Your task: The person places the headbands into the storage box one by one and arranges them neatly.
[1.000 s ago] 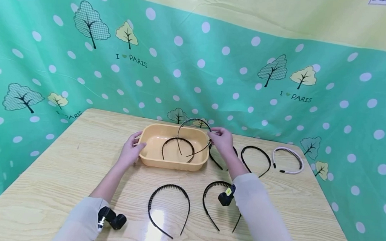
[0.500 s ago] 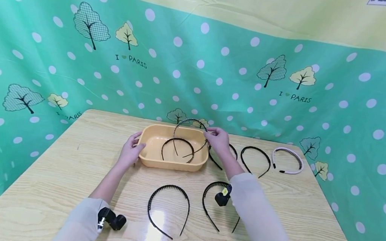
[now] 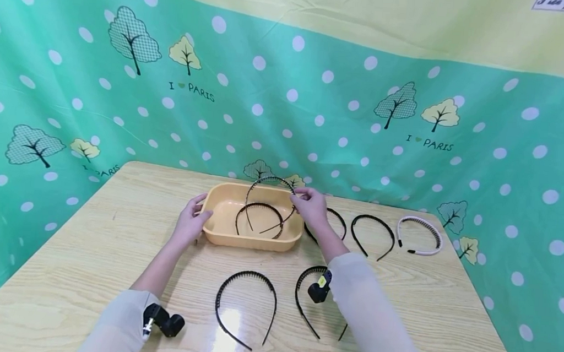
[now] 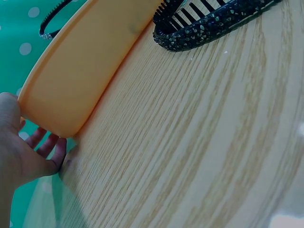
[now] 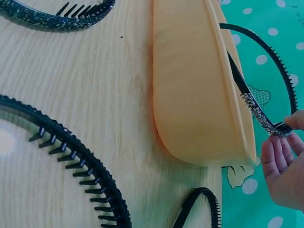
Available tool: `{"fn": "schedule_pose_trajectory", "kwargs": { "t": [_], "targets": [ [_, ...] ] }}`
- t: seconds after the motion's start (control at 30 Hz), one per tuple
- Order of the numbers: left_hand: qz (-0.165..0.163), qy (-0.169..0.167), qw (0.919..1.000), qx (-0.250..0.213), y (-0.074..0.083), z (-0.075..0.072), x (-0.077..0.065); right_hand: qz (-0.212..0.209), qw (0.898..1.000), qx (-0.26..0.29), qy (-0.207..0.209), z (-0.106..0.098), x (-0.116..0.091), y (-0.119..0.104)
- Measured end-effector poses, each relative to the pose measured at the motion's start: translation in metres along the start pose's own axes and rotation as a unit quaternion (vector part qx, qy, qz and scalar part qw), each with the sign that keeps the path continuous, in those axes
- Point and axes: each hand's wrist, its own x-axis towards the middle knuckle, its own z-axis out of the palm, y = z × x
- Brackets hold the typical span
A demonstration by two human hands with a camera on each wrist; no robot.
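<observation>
My left hand (image 3: 188, 225) grips the left end of a pale orange plastic basin (image 3: 249, 243), thumb over the rim. In the left wrist view, that hand's fingers (image 4: 47, 145) curl under the basin's end. My right hand (image 3: 312, 209) pinches a thin black toothed headband (image 5: 256, 110) with a glittery stretch along its band. This headband stands upright over the basin's right half, its tips down inside the basin. Another black headband (image 3: 261, 204) sits in the basin, partly overlapped by the held one in the head view.
Two black toothed headbands lie in front of the basin, one near the middle (image 3: 248, 273) and one under the right forearm (image 3: 299, 290). To the right lie two more black headbands (image 3: 343, 222) and a pale lilac headband (image 3: 427, 253). A polka-dot curtain (image 3: 288, 96) hangs behind the table.
My right hand has moved left and slightly down with the held headband, bringing it further over the basin. The left hand has stayed on the basin's end.
</observation>
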Motion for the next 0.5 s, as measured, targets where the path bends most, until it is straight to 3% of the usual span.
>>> {"fn": "schedule_pose_trajectory", "kwargs": {
  "t": [0.5],
  "targets": [
    [0.0, 0.006, 0.9999, 0.009, 0.0009, 0.0, -0.0006, -0.026, 0.999, -0.035, -0.009, 0.0095, -0.0042, 0.0056]
  ]
}}
